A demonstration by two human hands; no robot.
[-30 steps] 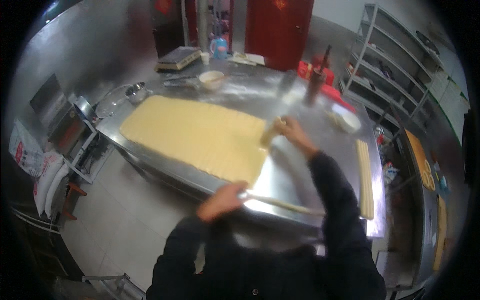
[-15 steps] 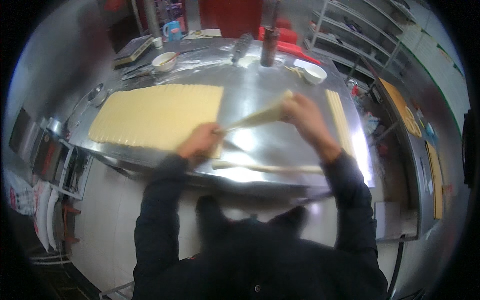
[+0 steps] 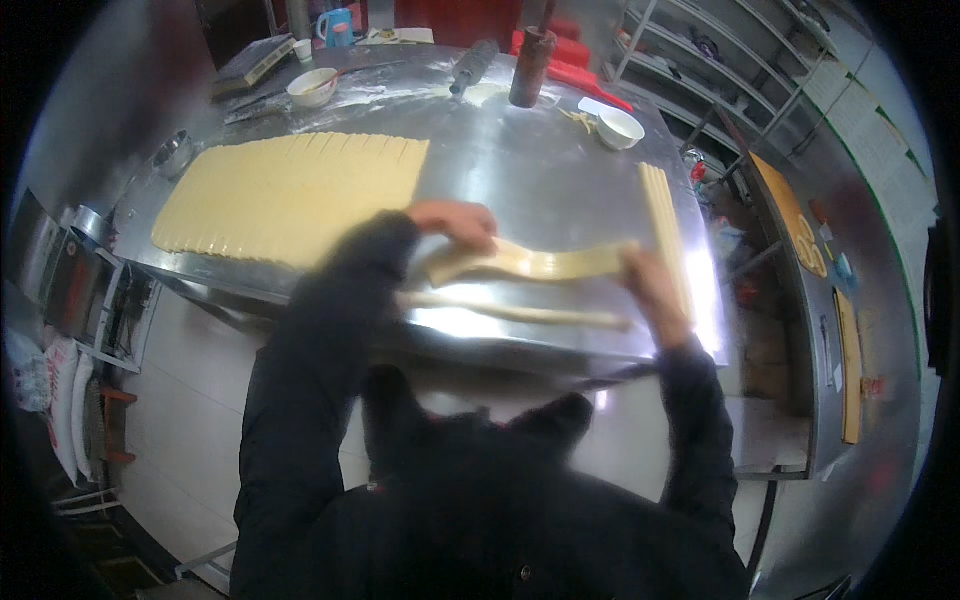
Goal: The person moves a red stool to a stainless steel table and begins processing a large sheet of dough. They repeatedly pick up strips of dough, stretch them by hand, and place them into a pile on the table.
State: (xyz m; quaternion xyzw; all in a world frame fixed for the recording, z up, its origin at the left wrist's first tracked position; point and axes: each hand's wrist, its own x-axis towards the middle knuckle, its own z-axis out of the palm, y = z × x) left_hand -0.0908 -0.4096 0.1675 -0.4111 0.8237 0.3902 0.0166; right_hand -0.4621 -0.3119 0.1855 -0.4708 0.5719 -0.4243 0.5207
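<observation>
A shiny metal worktop (image 3: 480,180), floury along its far side, was backed at far right by shelving (image 3: 636,40); pale tiled floor (image 3: 210,420) was seen beyond its near edge; over its near right part a flat dough strip (image 3: 545,263) was stretched, gripped at its left end by the left hand (image 3: 458,222) and at its right by the right hand (image 3: 655,285); a thin dough roll (image 3: 520,311) was laid nearer the edge; shiny metal was exposed between the dough sheet (image 3: 290,190) at left and the dough strands (image 3: 665,225) at right.

pale tiled floor (image 3: 205,405), metal shelving (image 3: 720,72) at far right, grey left wall (image 3: 110,120)
</observation>
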